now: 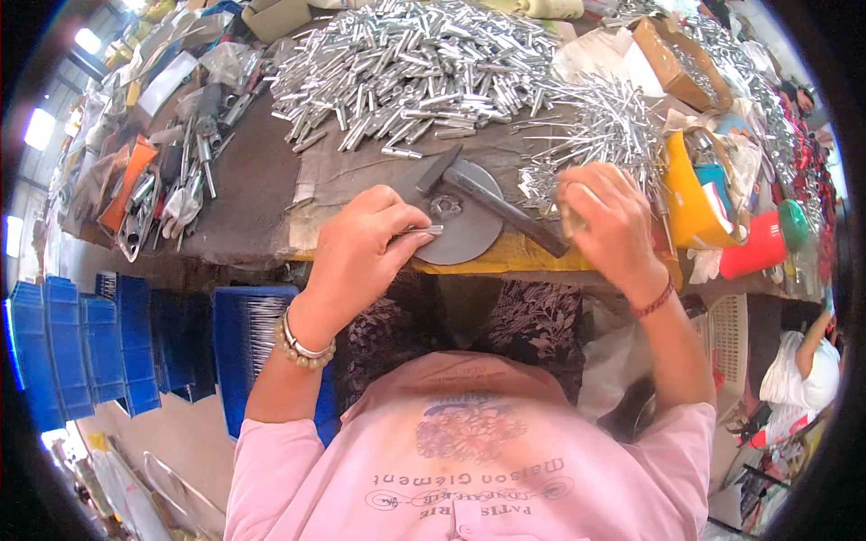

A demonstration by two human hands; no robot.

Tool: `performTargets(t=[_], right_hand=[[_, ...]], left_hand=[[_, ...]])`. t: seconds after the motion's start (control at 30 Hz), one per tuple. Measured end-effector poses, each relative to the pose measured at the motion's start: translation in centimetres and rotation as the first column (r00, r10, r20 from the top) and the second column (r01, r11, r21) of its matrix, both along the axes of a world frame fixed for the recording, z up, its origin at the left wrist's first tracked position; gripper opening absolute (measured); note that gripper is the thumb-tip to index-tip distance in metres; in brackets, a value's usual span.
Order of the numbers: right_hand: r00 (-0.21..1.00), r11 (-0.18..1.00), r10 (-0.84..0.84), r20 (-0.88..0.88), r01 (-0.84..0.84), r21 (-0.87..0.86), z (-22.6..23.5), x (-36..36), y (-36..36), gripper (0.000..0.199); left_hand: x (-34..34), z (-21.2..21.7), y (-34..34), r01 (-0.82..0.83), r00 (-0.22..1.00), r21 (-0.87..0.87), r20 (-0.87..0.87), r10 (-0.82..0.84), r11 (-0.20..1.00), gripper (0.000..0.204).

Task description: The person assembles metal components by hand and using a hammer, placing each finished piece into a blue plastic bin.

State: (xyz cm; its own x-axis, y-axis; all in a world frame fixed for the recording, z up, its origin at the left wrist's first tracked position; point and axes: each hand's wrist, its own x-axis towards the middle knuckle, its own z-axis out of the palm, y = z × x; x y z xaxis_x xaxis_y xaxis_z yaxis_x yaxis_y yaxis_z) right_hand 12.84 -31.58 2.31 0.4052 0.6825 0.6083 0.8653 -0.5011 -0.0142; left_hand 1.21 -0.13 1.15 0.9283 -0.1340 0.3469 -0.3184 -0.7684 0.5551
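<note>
Both hands work at the desk (262, 194) edge beside one hammer (492, 198).
Left hand (361, 248) pinches one small metal tube (424, 231) at one round steel plate (465, 221); right hand (609, 221) is curled, contents indiscernible. Uncounted tubes (415, 63) heaped behind.

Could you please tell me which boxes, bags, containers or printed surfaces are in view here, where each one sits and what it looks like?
Cardboard box: far right of the bench, brown, open, holding metal parts.
Yellow bag: just right of the right hand, soft, open-topped.
Red container: right bench edge, cylindrical, lying down, green cap.
Blue crates: floor at left, stacked, ribbed plastic.
Clear plastic bags: far left of the bench, crumpled.
Printed shirt: pink, round floral emblem.
</note>
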Motion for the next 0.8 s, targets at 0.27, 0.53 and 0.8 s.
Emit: performTargets(t=[0.27, 0.53, 0.8], right_hand=[[0.971, 0.994, 0.090, -0.222, -0.073, 0.086, -1.1, -6.0, 5.9, 0.022], [0.976, 0.998, 0.056, -0.209, -0.049, 0.040, -1.6, -5.8, 6.7, 0.012], [0.974, 0.998, 0.065, -0.219, -0.058, 0.039, -1.7, -5.6, 7.0, 0.010]], left_hand=[[-1.1, -0.2, -0.3, -0.036, 0.999, -0.035, 0.011, 0.037, 0.999, 0.016], [-0.7, -1.0, -0.1, -0.032, 0.999, -0.058, 0.026, 0.034, 0.998, 0.017], [-0.6, -2.0, 0.2, -0.024, 1.000, -0.212, 0.007, 0.026, 0.977, 0.016]])
